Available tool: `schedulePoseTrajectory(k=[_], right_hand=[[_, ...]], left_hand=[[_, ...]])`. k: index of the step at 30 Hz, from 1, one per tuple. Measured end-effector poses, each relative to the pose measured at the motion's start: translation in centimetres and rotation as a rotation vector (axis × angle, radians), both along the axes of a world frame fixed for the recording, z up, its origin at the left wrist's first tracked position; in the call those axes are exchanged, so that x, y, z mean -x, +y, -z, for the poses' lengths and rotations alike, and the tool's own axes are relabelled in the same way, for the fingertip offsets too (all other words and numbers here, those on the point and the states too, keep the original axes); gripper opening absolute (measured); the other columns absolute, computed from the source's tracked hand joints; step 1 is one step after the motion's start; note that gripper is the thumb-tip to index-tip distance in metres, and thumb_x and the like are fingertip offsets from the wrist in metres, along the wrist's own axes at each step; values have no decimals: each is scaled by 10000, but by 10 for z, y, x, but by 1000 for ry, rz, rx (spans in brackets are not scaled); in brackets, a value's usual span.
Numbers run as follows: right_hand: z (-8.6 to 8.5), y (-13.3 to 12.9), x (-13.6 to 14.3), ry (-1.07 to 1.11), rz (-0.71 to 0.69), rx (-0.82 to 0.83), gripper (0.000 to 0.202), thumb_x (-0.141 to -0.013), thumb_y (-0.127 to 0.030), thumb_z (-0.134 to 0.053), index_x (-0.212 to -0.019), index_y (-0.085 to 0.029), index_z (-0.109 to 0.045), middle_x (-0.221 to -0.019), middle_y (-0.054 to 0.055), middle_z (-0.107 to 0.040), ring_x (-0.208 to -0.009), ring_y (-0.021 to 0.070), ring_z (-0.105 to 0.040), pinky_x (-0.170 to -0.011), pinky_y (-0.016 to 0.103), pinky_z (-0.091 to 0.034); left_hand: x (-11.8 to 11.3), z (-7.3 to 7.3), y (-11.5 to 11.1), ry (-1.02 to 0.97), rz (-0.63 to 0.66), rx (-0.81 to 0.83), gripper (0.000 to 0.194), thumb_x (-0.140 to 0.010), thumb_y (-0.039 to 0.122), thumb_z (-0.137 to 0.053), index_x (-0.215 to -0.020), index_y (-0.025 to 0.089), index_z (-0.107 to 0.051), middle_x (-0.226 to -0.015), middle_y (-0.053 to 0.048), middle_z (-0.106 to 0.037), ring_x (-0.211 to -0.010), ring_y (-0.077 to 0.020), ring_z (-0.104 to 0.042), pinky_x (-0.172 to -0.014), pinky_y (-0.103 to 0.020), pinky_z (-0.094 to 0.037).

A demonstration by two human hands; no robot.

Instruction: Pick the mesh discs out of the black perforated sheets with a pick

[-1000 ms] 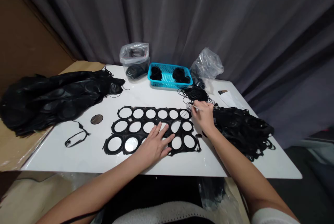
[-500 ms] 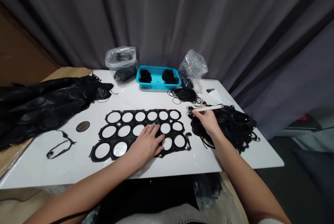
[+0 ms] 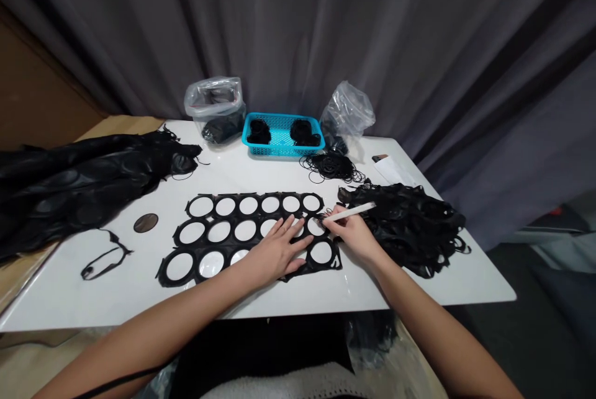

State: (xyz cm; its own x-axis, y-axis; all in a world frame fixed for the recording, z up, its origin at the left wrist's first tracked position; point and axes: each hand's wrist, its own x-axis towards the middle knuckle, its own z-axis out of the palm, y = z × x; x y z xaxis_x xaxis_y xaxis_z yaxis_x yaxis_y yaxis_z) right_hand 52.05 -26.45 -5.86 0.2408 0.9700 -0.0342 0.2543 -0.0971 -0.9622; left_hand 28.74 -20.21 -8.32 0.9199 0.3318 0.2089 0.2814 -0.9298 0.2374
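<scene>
Black holed sheet (image 3: 233, 245) is showing many clear holes; my spread left hand (image 3: 274, 250) is hiding some, my right hand (image 3: 352, 234) is pinching a white pen-like stick (image 3: 351, 211).

A white table (image 3: 265, 174) bears a black holed sheet (image 3: 229, 246), blue basket (image 3: 282, 151) and black scraps (image 3: 405, 225).

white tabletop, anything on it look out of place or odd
Two strays at the left: a thin, irregular loop of black scrap and a lone dark disc, both apart from the holed black sheet. Thin black rings also lie in a loose tangle outside the blue basket.
</scene>
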Motion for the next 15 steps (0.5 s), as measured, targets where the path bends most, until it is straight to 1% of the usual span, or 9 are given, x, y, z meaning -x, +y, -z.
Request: schedulePoseTrajectory(k=[3,6,9,11,13,15], right_hand=[[-7,0,1,327,149,-26,352,-737,-374,-780,-673,-225,-467,-700,-18,-609,-728,165,-601,-686,281,-462],[-14,-1,1,584,213,5,346,-698,-347,-835,-707,-223,-512,-819,22,-695,-844,191,-677,-742,294,-519],[-15,-2,0,762,252,42,287,-662,-267,-861,-754,-215,-594,-863,31,-718,-863,200,-706,-686,285,-555],[-15,-2,-1,880,292,37,245,-660,-199,-846,-771,-219,-628,-873,27,-726,-872,198,-711,-653,280,-569],[-16,-4,-3,992,325,13,201,-687,-151,-805,-752,-228,-631,-895,27,-734,-889,193,-709,-625,275,-575],[-19,-9,-4,1093,342,-21,171,-721,-127,-756,-719,-227,-618,-954,40,-740,-909,187,-703,-620,276,-579]], left_hand=[[0,-5,-1,38,3,-7,527,-959,413,-607,-1444,242,-492,-1586,-149,-353,-1478,-382,-283,-1167,-547,-309],[-1,-8,-3,67,9,12,555,-966,422,-589,-1476,246,-457,-1603,-112,-336,-1490,-408,-227,-1166,-580,-288],[-4,-13,-5,99,36,66,578,-974,428,-566,-1510,277,-412,-1592,-54,-370,-1506,-428,-130,-1162,-642,-245],[-7,-19,-5,106,52,132,594,-988,456,-534,-1537,314,-359,-1578,-42,-396,-1511,-426,-95,-1152,-688,-211],[-9,-25,-4,96,51,202,612,-1001,472,-505,-1559,326,-299,-1575,-47,-401,-1512,-418,-102,-1144,-712,-195],[-10,-32,0,74,24,228,602,-1007,442,-508,-1555,293,-307,-1577,-67,-395,-1512,-403,-133,-1147,-709,-191]])
